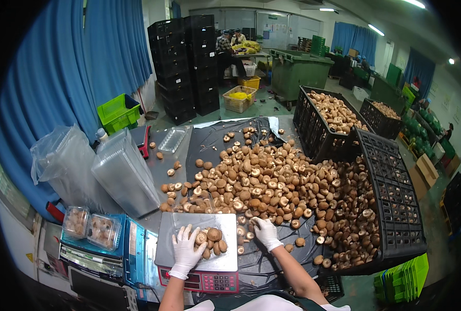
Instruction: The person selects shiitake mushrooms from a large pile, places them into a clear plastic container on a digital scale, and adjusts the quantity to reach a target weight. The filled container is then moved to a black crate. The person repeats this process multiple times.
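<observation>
My left hand [187, 248], in a white glove, rests with fingers spread at the left side of a clear plastic tray [223, 256] holding several brown mushrooms [214, 234]. The tray lies on the metal plate of a red digital scale [219, 282]. My right hand [266, 233], also gloved, reaches to the near edge of the large mushroom heap [261, 182], right of the scale. Its fingertips are at the mushrooms; whether it grips one cannot be told. The heap spreads over black plastic sheeting [205, 144] on the table.
Stacked clear trays [125, 175] stand at the left, beside a blue machine [131, 248] bearing two filled packs [104, 232]. A tipped black crate [394, 198] and an upright full one [320, 136] border the heap at the right. Green baskets [403, 278] lie below right. People work farther back.
</observation>
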`<state>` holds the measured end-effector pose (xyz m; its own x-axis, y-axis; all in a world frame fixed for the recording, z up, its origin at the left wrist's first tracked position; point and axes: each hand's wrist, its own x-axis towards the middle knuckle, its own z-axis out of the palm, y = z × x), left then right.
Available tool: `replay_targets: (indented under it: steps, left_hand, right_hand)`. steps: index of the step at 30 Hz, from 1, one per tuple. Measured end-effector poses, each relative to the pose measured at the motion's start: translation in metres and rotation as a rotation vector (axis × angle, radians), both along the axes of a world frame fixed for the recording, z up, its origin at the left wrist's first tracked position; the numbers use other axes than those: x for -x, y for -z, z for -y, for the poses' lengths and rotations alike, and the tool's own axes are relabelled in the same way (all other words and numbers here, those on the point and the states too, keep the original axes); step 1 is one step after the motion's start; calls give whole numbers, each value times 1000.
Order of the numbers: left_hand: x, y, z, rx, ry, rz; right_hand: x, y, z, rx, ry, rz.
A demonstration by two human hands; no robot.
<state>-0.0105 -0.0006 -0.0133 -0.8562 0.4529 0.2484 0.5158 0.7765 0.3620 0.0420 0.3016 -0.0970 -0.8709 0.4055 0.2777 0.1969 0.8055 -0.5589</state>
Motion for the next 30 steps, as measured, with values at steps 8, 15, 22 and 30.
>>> replay_targets:
  steps: [8, 15, 22, 30]
  left_hand:
    - [-1, 3, 2, 15, 9, -18]
    - [-1, 1, 4, 18, 10, 0]
    - [-3, 2, 6, 14, 11, -4]
    - [-3, -1, 6, 24, 22, 15]
  right_hand:
    - [-13, -4, -70, -59, 252, -385]
    - [-26, -5, -157, -379, 565, -148]
    - [-56, 49, -154, -226, 507, -8]
    - [-69, 55, -153, -92, 536, -161]
